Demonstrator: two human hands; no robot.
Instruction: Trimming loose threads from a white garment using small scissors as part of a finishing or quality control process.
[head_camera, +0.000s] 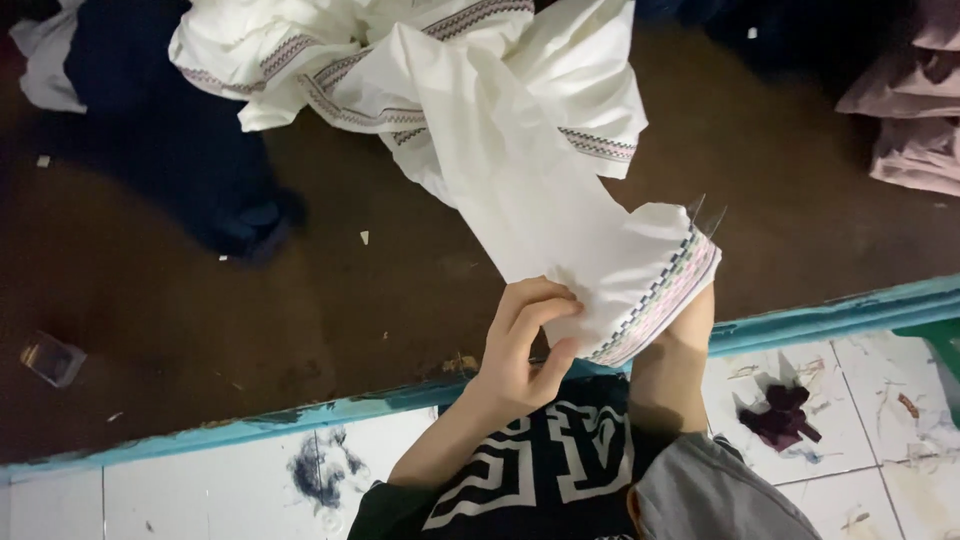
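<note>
At the centre of the frame the left hand pinches the white garment near its embroidered cuff. The right hand is hidden inside that cuff, its grip impossible to tell; only the forearm shows.

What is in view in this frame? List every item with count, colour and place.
white garment: one, white with patterned trim, heaped at top centre, one cuff end held up
dark cloth: one, navy, upper left on the table
pink garments: a stack, pale pink, right edge
table: one, dark brown top with a turquoise edge
small clear box: one, left side of the table
dark scrap: one, maroon, on the white tiled floor at lower right
left hand: one, pinching the cuff
right hand: one, mostly hidden behind the cuff
</note>
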